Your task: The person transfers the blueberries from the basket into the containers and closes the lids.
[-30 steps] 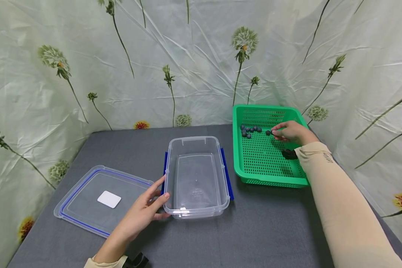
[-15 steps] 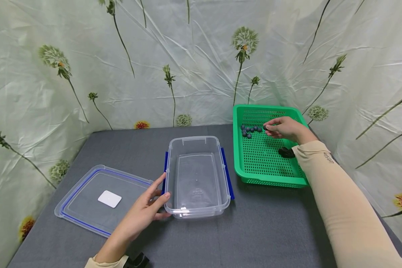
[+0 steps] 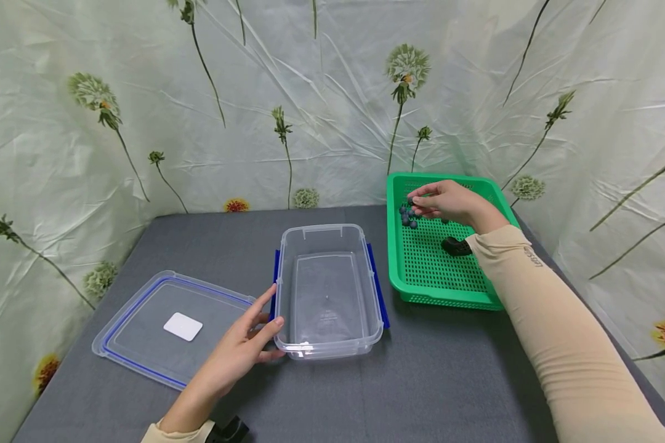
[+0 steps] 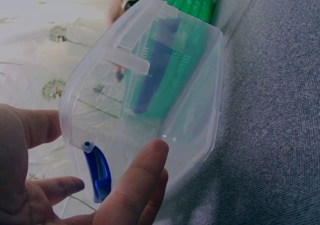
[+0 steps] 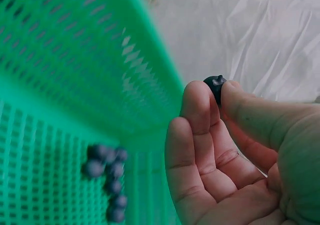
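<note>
Head view: grey table, flower-print sheet behind & at both sides. Clear lid w/ blue seal flat at left, white label near its middle. Clear box mid-table, blue side clips, nothing inside; green basket just beside it at right, not touching as far as can be told. Left hand against near left corner of box, fingers straight & relaxed along wall, thumb up by rim, grip spread, nothing pinched. Left wrist view: same, fingers under box corner, blue clip seen thru the plastic. Right hand over far end of basket, above small cluster of blueberries on mesh floor. Right wrist view: grip pinched on one blueberry betw thumb & fingertip, held clear above basket; other fingers loosely curled. Small dark object at wrist, over basket, can't tell what.
</note>
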The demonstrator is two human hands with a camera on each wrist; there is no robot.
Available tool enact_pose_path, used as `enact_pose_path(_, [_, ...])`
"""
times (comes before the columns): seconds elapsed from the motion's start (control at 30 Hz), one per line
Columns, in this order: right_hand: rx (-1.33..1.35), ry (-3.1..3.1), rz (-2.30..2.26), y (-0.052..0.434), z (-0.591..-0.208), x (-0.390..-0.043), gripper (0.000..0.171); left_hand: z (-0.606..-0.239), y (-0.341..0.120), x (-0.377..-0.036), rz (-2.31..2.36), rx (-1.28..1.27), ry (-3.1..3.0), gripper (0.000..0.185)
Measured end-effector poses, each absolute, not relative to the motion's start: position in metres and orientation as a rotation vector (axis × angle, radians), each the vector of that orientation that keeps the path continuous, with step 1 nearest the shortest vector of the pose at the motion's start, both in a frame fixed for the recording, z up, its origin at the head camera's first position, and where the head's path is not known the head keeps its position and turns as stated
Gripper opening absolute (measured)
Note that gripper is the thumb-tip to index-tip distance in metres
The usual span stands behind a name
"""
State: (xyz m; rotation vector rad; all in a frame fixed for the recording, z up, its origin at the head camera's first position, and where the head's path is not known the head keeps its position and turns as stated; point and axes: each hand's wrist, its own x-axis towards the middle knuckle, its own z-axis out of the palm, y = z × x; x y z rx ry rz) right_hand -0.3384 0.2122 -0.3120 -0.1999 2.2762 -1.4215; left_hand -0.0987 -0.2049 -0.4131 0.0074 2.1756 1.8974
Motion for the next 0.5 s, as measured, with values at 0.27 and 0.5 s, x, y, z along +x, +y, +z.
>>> enact_pose_path(0.27, [-0.270, 2.200, -1.465, 0.178, -0.299, -0.334, 0.044, -0.414, -0.207, -0.098, 1.898, 0.013, 2.180, 0.070])
enact_pose_path(0.5, [-0.356, 2.183, -1.410, 0.141, -0.298, -0.332, 0.039, -0.413, -0.206, -0.099, 1.892, 0.019, 2.180, 0.069])
